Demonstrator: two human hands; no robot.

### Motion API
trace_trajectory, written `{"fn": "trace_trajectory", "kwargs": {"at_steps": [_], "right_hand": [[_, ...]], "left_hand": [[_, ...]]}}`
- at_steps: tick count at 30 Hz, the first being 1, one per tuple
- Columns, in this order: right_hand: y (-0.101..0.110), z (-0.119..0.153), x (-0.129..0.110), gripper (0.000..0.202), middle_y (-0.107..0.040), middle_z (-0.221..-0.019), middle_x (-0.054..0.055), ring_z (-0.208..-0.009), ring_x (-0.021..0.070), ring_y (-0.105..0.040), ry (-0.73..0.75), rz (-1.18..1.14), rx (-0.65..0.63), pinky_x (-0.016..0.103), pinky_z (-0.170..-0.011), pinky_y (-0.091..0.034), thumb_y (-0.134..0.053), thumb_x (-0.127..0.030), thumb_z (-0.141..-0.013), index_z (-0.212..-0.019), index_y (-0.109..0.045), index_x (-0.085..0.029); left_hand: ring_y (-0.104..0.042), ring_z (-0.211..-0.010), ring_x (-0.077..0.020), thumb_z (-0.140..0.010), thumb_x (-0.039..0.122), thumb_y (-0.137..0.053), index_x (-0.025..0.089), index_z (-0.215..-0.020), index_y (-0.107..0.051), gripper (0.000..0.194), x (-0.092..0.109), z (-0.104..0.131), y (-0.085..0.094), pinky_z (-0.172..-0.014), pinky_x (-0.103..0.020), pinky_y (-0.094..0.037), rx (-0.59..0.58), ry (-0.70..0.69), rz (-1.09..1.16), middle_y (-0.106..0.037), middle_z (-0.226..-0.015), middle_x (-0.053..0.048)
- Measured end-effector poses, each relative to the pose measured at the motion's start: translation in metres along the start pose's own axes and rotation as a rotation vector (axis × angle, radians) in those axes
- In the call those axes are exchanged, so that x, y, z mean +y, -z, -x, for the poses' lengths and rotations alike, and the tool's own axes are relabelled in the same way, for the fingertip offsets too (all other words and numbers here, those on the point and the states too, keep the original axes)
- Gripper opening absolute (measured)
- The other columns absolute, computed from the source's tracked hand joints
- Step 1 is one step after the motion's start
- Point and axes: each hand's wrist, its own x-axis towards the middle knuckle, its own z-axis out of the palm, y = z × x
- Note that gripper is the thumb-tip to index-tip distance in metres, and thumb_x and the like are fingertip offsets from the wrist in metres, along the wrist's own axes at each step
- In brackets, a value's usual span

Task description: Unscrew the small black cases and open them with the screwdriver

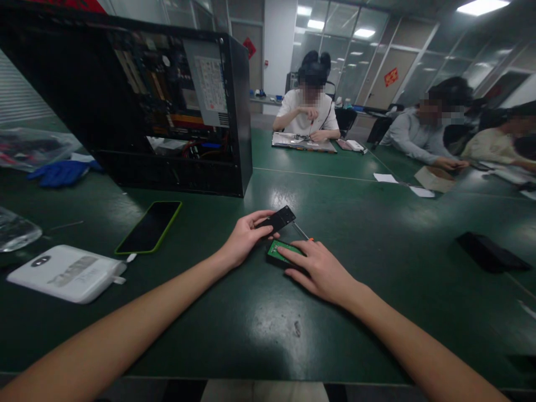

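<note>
While a green table spreads out beneath my forearms, a big black computer case stands on it to my left, its side open on boards and wiring. Across from me a person in a white top bends over a flat panel, both hands at it. On my left a white boxy device lies near the table's front, a blue glove farther back, and a dark-screened phone in a lime-green case just beyond the device.

Nearer the middle, my left hand has a narrow grip, thumb above and fingers beneath, on a slim black cover that I hold tilted above the table. My right hand is closed about a shallow black casing, which sits low in front of me, just nearer than the cover. My fingers lie over the green circuit board inside it, my thumb along its near side. Past those fingers shows the thin metal shaft of a screwdriver, with a spot of orange beside my knuckles; I cannot tell whether my right hand bears it too.
</note>
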Motion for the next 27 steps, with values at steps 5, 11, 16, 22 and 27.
{"fn": "trace_trajectory", "kwargs": {"at_steps": [5,11,16,22,27], "right_hand": [[0.001,0.000,-0.001,0.050,-0.060,-0.142,0.016,-0.126,0.0294,-0.059,-0.011,-0.017,-0.006,0.050,-0.104,-0.052,-0.049,-0.041,-0.107,-0.155,-0.052,-0.027],[0.000,0.000,-0.003,0.049,-0.063,-0.135,0.016,-0.121,0.0286,-0.061,-0.014,-0.026,0.005,0.049,-0.103,-0.053,-0.052,-0.035,-0.105,-0.153,-0.053,-0.024],[0.019,0.009,-0.005,0.046,-0.065,-0.134,0.013,-0.120,0.0258,-0.063,-0.035,-0.106,0.109,0.045,-0.103,-0.053,-0.056,-0.033,-0.103,-0.149,-0.058,-0.025],[0.068,0.096,0.029,0.048,-0.066,-0.138,0.009,-0.122,0.0247,-0.066,-0.369,0.023,0.466,0.041,-0.103,-0.053,-0.061,-0.038,-0.101,-0.148,-0.059,-0.029],[0.101,0.234,0.104,0.059,-0.072,-0.128,0.010,-0.110,0.0314,-0.072,-0.758,0.377,0.528,0.042,-0.085,-0.057,-0.056,-0.060,-0.096,-0.144,-0.064,-0.028]], "left_hand": [[-0.075,-0.077,-0.0165,-0.077,0.020,-0.083,0.012,-0.125,-0.070,0.051,-0.001,0.000,0.000,-0.072,-0.025,-0.056,0.000,-0.013,-0.014,-0.077,-0.103,-0.009],[-0.075,-0.079,-0.0178,-0.077,0.021,-0.083,0.012,-0.127,-0.070,0.052,0.002,0.001,-0.001,-0.073,-0.027,-0.057,0.003,-0.012,-0.047,-0.078,-0.103,-0.009],[-0.076,-0.080,-0.0185,-0.078,0.021,-0.082,0.012,-0.130,-0.069,0.054,0.003,-0.002,0.002,-0.073,-0.027,-0.058,0.005,-0.036,-0.073,-0.079,-0.104,-0.010],[-0.077,-0.080,-0.0180,-0.079,0.020,-0.081,0.011,-0.132,-0.068,0.056,0.002,-0.004,0.005,-0.071,-0.025,-0.058,-0.001,-0.025,-0.091,-0.079,-0.102,-0.010],[-0.077,-0.080,-0.0172,-0.080,0.019,-0.079,0.012,-0.133,-0.068,0.055,0.004,-0.001,0.000,-0.073,-0.026,-0.059,-0.016,-0.023,-0.113,-0.079,-0.108,-0.011]]}}
